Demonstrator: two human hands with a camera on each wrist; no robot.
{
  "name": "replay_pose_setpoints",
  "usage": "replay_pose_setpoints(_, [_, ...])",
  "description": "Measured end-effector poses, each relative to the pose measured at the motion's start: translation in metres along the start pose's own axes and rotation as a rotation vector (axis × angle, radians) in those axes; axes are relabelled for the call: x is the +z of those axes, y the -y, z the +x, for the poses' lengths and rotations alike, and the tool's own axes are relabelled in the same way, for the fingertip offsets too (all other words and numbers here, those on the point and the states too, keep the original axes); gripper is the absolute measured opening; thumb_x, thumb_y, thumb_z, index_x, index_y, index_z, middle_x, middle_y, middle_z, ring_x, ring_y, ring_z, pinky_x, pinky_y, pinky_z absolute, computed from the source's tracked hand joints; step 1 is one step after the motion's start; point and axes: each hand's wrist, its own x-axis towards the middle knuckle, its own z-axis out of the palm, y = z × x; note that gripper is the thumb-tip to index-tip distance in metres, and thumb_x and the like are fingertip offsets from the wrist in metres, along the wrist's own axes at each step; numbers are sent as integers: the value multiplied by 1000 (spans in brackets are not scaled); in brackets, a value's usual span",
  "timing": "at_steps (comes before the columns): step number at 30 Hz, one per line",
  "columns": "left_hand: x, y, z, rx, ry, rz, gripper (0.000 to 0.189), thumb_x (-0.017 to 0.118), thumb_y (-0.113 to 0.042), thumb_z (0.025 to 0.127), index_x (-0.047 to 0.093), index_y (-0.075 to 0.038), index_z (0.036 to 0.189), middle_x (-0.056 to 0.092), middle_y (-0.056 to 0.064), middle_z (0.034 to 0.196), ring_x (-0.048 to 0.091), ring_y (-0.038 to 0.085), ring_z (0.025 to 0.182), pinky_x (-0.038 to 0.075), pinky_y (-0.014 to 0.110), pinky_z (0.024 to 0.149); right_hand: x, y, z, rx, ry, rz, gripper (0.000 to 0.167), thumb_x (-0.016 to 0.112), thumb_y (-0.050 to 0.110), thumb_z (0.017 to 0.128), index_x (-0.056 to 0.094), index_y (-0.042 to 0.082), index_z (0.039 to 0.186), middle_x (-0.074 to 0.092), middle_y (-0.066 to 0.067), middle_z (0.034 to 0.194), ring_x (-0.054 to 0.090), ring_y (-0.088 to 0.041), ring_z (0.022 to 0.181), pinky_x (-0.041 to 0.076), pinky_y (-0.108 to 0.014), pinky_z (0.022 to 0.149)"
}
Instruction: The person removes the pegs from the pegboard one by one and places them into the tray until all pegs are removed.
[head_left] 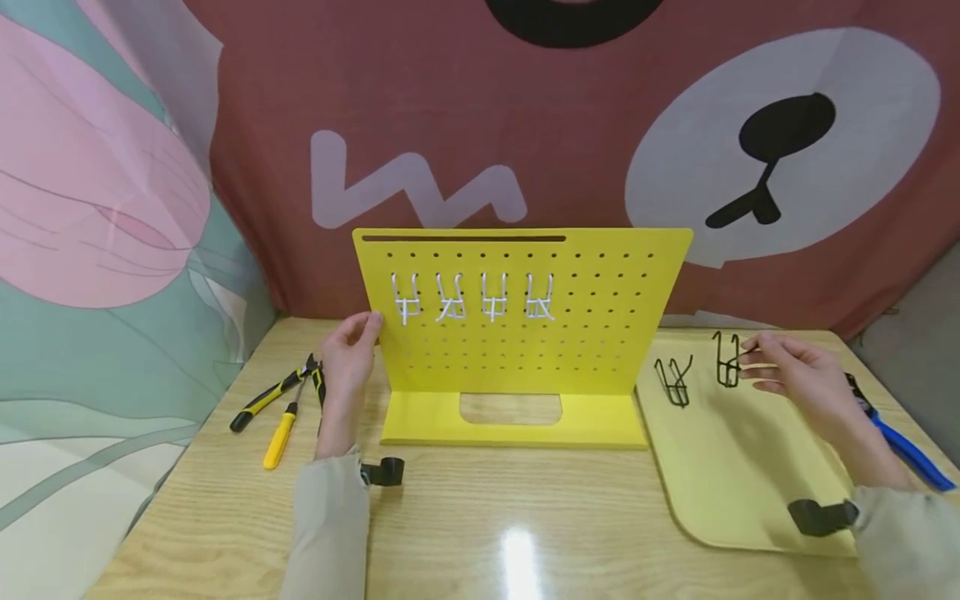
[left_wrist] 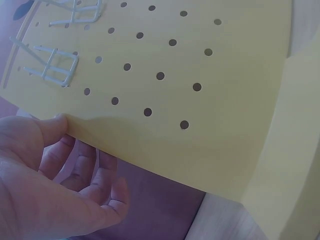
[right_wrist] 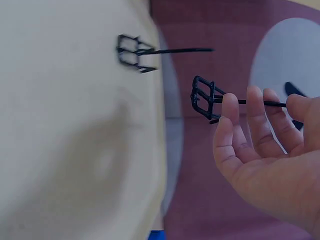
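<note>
A yellow pegboard (head_left: 510,367) stands upright on its base, with several white wire hooks (head_left: 493,298) hung in a row on its upper left part. My left hand (head_left: 350,354) pinches the board's left edge between thumb and fingers; the left wrist view shows the thumb on the front face and the fingers behind. With my right hand (head_left: 802,375) I hold a black wire hook (head_left: 727,362) by its long prong above the tray. A second black hook (head_left: 675,385) lies in the yellow tray (head_left: 720,500), left of that hand.
Left of the board lie yellow-and-black pliers (head_left: 273,396), a yellow-handled screwdriver (head_left: 281,437) and another black-and-yellow tool (head_left: 320,385), partly behind my left arm. Blue-handled pliers (head_left: 911,446) lie at the far right, beyond the tray. A printed cloth (head_left: 570,125) hangs behind the wooden table (head_left: 450,517).
</note>
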Motion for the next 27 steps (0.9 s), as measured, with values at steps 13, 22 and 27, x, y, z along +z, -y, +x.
replay_pose_setpoints(13, [-1, 2, 0, 5, 2, 1, 35, 60, -32, 95, 66, -4, 116, 62, 6, 105, 56, 17, 95, 43, 28, 83, -3, -30, 14, 100, 0, -147, 26, 46, 36, 101, 66, 20, 100, 68, 11, 89, 67, -7, 79, 54, -24, 66])
replay_pose_setpoints(22, [1, 0, 0, 6, 11, -13, 36, 61, -32, 95, 65, -3, 116, 61, 7, 106, 56, 18, 96, 44, 32, 86, -6, -40, 16, 162, -6, -129, 29, 48, 41, 99, 65, 18, 100, 67, 13, 87, 68, -7, 79, 54, -24, 66])
replay_pose_setpoints(27, [-1, 0, 1, 0, 4, 4, 37, 61, -34, 95, 66, -5, 116, 62, 6, 105, 57, 17, 95, 43, 28, 83, -4, -44, 21, 161, -23, -172, 26, 48, 42, 98, 65, 24, 97, 66, 14, 84, 68, -6, 76, 55, -25, 64])
